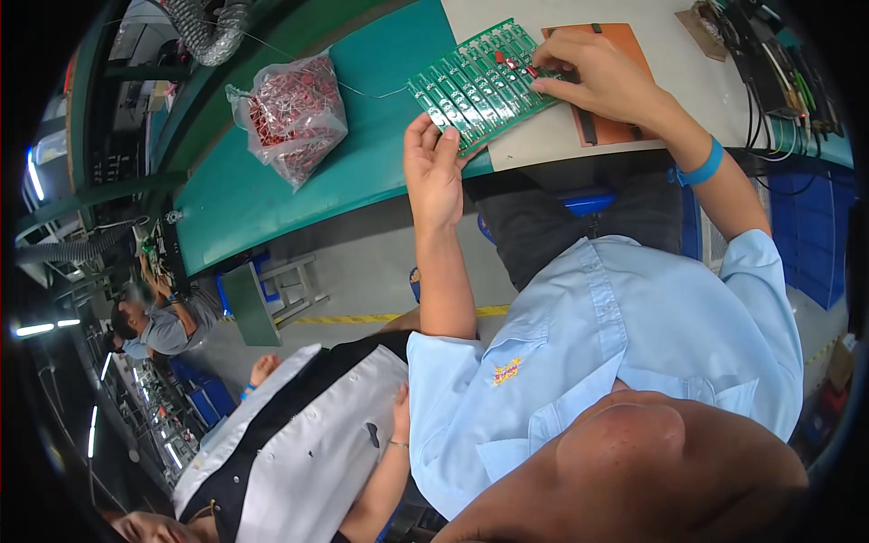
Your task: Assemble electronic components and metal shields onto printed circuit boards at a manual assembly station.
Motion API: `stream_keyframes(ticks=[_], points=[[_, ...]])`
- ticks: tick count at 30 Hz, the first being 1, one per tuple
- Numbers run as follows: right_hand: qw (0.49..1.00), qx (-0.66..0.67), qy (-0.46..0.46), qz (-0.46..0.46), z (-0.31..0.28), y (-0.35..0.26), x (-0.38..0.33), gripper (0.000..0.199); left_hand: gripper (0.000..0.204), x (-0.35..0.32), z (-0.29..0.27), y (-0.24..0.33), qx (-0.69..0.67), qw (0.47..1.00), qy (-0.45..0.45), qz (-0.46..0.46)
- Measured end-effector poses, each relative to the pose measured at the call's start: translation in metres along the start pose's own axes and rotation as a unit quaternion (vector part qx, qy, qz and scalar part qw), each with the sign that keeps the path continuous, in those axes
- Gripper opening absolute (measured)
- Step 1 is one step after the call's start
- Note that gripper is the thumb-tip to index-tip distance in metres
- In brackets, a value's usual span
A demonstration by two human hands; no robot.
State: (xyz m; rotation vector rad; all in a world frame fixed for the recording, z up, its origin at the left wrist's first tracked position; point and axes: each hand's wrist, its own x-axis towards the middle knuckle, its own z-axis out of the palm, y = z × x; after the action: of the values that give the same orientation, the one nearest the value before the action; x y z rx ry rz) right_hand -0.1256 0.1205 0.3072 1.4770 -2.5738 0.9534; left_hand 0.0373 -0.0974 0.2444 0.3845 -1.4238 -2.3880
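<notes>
A green circuit board panel (477,90), split into several narrow strips, is held tilted over the table. My left hand (434,172) grips its near left corner, thumb on the top face and fingers at the edge. At the panel's right end my right hand (593,77) is pinched, with a small red component (532,70) between thumb and forefinger. Other small red components (501,57) sit on the panel close to those fingertips. To the left, a clear plastic bag (303,118) full of red components with wire legs rests on the table.
An orange board (625,41) with black clips lies under my right hand. The table has a green mat (380,54) and a pale section. Black equipment with cables (769,68) stands at the right. A co-worker in a white and black top (308,443) is close at my left.
</notes>
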Motion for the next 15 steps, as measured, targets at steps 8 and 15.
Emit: stream_keyframes(ticks=[8, 15], points=[[0.995, 0.089, 0.015, 0.048, 0.006, 0.006, 0.008, 0.010, 0.039, 0.004, -0.008, -0.003, 0.011, 1.000, 0.004, -0.002], [0.957, 0.256, 0.036, 0.133, -0.004, 0.017, 0.000, 0.008, 0.040, 0.004, -0.008, 0.004, 0.025, 1.000, 0.005, 0.007]])
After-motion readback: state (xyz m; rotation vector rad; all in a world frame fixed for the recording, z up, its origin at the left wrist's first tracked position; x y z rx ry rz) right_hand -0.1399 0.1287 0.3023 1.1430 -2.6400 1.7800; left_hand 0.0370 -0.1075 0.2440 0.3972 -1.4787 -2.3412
